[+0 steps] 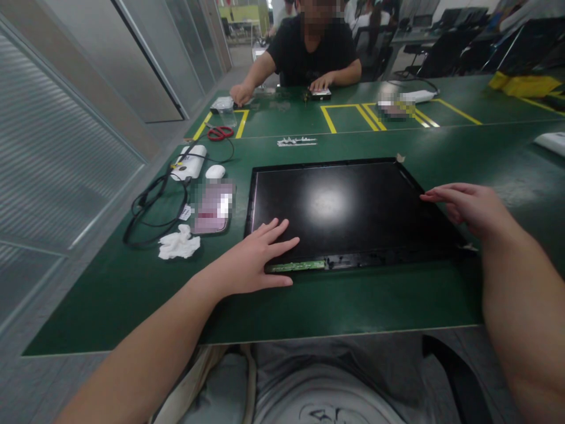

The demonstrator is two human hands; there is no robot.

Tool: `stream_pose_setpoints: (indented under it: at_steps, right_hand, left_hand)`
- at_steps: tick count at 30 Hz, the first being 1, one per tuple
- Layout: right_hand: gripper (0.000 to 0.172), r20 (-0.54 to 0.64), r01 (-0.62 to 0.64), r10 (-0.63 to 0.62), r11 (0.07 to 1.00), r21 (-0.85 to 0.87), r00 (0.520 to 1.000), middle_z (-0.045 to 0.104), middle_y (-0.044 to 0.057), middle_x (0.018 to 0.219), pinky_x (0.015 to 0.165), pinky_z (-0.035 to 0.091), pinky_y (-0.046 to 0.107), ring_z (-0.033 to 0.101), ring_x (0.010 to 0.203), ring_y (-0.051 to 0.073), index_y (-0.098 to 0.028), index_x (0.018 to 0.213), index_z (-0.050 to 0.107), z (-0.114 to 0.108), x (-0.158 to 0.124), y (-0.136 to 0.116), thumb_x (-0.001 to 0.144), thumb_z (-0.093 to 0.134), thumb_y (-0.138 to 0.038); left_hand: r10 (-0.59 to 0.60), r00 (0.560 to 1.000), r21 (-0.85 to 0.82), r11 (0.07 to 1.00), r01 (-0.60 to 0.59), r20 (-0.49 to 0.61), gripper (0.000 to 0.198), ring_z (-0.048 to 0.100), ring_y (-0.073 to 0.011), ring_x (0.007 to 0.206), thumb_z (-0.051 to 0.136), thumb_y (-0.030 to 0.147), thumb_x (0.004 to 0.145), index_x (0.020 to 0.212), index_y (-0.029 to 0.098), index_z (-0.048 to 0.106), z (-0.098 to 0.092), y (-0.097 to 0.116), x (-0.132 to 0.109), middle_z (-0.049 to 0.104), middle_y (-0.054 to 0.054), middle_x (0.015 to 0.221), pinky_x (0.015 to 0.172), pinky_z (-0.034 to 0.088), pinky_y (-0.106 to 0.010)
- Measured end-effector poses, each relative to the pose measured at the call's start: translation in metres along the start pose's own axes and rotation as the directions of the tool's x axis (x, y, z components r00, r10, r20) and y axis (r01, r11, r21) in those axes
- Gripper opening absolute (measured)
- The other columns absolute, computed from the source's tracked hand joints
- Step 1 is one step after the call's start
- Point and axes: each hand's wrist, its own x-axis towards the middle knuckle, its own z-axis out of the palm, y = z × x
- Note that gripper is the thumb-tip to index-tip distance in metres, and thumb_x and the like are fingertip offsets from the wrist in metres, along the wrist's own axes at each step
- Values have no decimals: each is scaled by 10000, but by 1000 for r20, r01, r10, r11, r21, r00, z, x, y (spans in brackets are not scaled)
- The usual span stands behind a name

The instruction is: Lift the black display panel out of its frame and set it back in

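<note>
A black flat display panel (366,218) lies face up on the green table in front of me, a bright glare on its screen. Along its near edge shows a narrow green circuit board (300,267). My left hand (256,259) rests over the near left corner with its fingers spread. At the right side, my right hand (472,209) is closed, fingers pressed together, with the fingertips at the panel's black rim; the thumb is mostly hidden. Small pieces of tape (400,158) stick out at the far right corner and the near right corner.
Left of the panel lie a phone (214,206), a white mouse (215,172), crumpled tissue (179,242), a white power strip (189,163) with black cable, and red-handled scissors (219,133). Thin white strips (296,142) lie beyond it. Across the table a person (315,53) handles small devices.
</note>
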Motion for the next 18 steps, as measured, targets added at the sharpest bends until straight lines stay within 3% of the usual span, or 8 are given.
stream_pose_setpoints:
  at_steps: [14, 18]
  right_hand:
    - [173, 10, -41, 41, 999, -13, 999, 789, 162, 1039, 410, 223, 258, 332, 469, 50, -148, 848, 750, -2, 2, 1, 732, 745, -276]
    - [284, -9, -20, 19, 985, -173, 1000, 727, 84, 769, 420, 211, 257, 310, 460, 63, -154, 913, 785, -5, 7, 9, 748, 752, -383]
  left_hand:
    - [4, 1000, 50, 999, -5, 23, 806, 175, -426, 1620, 733, 607, 902, 1585, 232, 527, 0, 0, -1, 244, -194, 1750, 1270, 258, -634]
    - [10, 999, 59, 998, -11, 32, 812, 169, -427, 1620, 718, 615, 913, 1592, 218, 516, 0, 0, -1, 231, -202, 1752, 1275, 250, -628]
